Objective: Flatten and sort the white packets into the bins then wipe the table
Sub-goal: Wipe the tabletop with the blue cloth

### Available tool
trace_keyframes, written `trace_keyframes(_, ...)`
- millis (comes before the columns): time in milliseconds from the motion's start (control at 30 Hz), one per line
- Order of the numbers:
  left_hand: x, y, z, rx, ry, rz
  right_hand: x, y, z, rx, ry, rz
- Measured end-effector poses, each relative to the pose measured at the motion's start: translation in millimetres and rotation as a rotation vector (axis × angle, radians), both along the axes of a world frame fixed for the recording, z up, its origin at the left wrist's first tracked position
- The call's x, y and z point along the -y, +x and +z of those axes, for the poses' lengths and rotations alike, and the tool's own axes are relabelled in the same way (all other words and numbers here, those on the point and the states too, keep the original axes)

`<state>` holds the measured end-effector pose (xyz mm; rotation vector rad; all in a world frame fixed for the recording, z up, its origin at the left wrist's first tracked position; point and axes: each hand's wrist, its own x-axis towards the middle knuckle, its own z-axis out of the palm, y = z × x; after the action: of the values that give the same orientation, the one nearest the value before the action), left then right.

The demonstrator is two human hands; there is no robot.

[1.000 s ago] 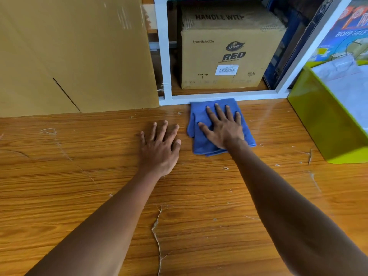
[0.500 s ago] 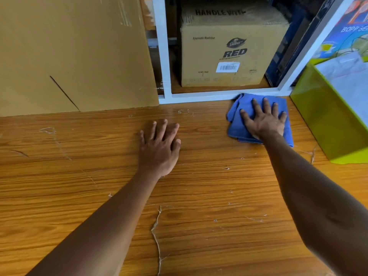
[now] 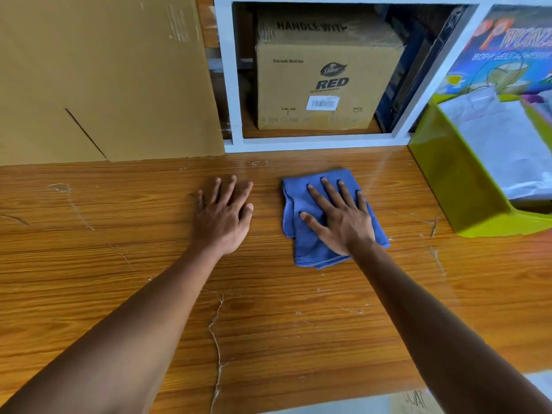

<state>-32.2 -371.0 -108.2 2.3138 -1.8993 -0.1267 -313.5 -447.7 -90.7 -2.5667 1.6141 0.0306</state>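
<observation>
Blue and folded, the cloth (image 3: 310, 243) is lying on the wooden counter (image 3: 298, 324), and the right hand (image 3: 337, 216) is pressing flat on it with its fingers spread wide. At 9 o'clock from the cloth, a little apart from it, the left hand (image 3: 224, 216) is resting flat on the bare wood with straight fingers, holding nothing. At 2 o'clock from the cloth, the green bin (image 3: 460, 186) is sitting at the counter's edge with white packets (image 3: 501, 138) lying inside it, and at 12 o'clock a brown box (image 3: 322, 85) is sitting in a white shelf (image 3: 313, 141).
</observation>
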Motion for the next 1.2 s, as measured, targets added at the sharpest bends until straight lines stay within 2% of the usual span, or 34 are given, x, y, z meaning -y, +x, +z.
trace_keyframes(133, 1.2, 0.5, -2.7, 0.017, 0.001, -0.001, 56.0, -5.4, 3.4, 0.003, 0.011, -0.164)
trace_keyframes(233, 2.4, 1.0, -4.1, 0.013, 0.007, -0.004, 90.5, 2.4, 6.2, -0.004, 0.039, -0.194)
trace_keyframes(300, 1.6, 1.2, -3.8, 0.008, 0.004, -0.005, 82.7, 4.6, 7.7, -0.001, 0.043, -0.180)
trace_keyframes(467, 3.0, 1.9, -3.4, 0.018, 0.001, -0.006, 4.7, -10.2, 0.2, 0.031, 0.007, -0.086)
trace_keyframes(733, 5.9, 2.6, -9.5, 0.013, -0.028, -0.005, 90.6, 18.7, 2.2, -0.003, 0.001, -0.185)
trace_keyframes(967, 5.5, 2.9, -7.6, 0.005, -0.037, -0.003, -11.1, 37.2, -1.9, 0.047, -0.003, -0.051)
trace_keyframes(1200, 5.7, 1.2, -7.5, -0.013, -0.026, 0.004, 58.0, 84.1, 0.4, 0.013, 0.002, -0.142)
